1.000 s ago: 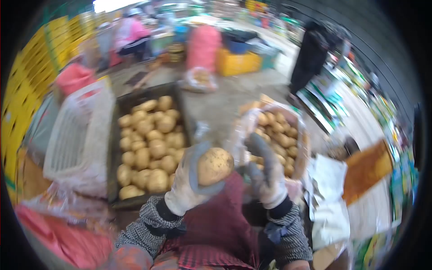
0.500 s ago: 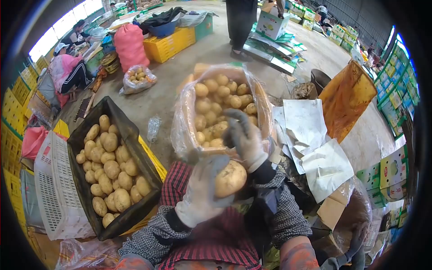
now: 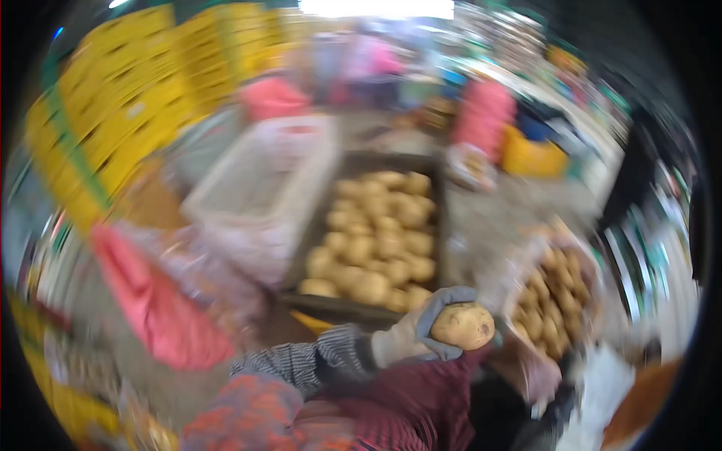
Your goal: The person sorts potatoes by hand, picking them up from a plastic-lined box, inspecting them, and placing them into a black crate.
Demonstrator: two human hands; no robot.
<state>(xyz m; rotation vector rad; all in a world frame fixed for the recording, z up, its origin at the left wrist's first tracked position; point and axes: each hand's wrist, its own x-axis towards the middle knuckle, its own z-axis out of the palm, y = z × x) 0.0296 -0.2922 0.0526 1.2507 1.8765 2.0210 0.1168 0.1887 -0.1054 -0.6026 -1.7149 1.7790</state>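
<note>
My left hand [image 3: 406, 340], in a white and grey glove, is closed around a large potato [image 3: 464, 328] with a dark spot at its right end. The hand is just in front of the near edge of a dark-lined crate [image 3: 441, 218] filled with potatoes [image 3: 376, 237]. To the right is a box lined with clear plastic [image 3: 500, 282], which holds more potatoes [image 3: 553, 301]. I cannot make out my right hand in this blurred view.
Left of the dark crate is a white plastic crate [image 3: 259, 177]. A pink sack [image 3: 162, 308] lies at the left, near stacked yellow crates [image 3: 124, 98]. Farther back, a full pink sack [image 3: 483, 113] stands beside a yellow crate [image 3: 534, 155]. A person in pink [image 3: 376, 64] is blurred behind.
The view has swung left, bringing the dark crate to the middle and the plastic-lined box to the right. My left hand still holds the potato; my right hand has dropped out of sight.
</note>
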